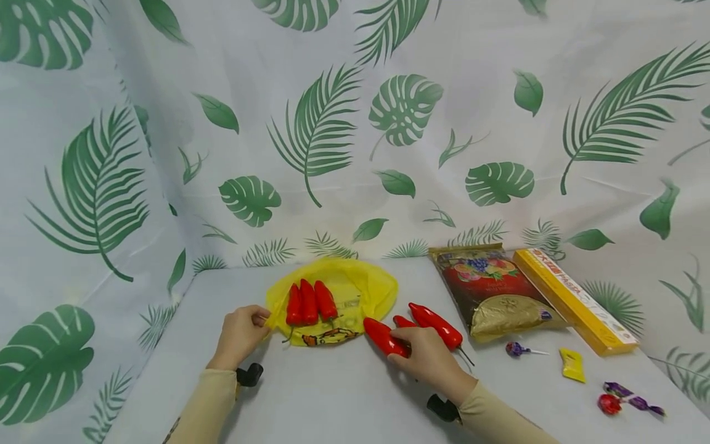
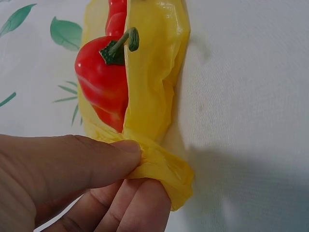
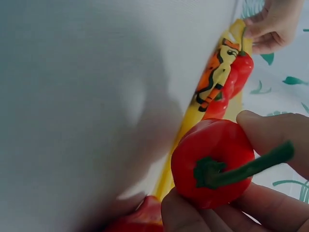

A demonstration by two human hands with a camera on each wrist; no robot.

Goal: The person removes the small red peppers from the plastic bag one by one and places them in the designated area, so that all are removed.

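A yellow plastic bag (image 1: 383,287) lies spread on the white table, with three red peppers (image 1: 309,305) at its left part. My left hand (image 1: 242,333) pinches the bag's left edge between thumb and fingers; the left wrist view shows the bunched yellow plastic (image 2: 164,176) there. My right hand (image 1: 427,357) grips another red pepper (image 3: 212,157) by its sides, green stem toward the wrist camera, its tip by the bag's right edge. Right beside that hand lie more red peppers (image 1: 436,324), one partly hidden by the held one.
At the right stand out a dark red and gold fruit-printed pouch (image 1: 488,287) and a long yellow pasta box (image 1: 577,302). Nearer are a purple lollipop (image 1: 516,349), a yellow wrapped candy (image 1: 572,364), a red lollipop (image 1: 609,404) and a purple wrapper (image 1: 635,398). Leaf-printed cloth (image 1: 333,135) hangs behind.
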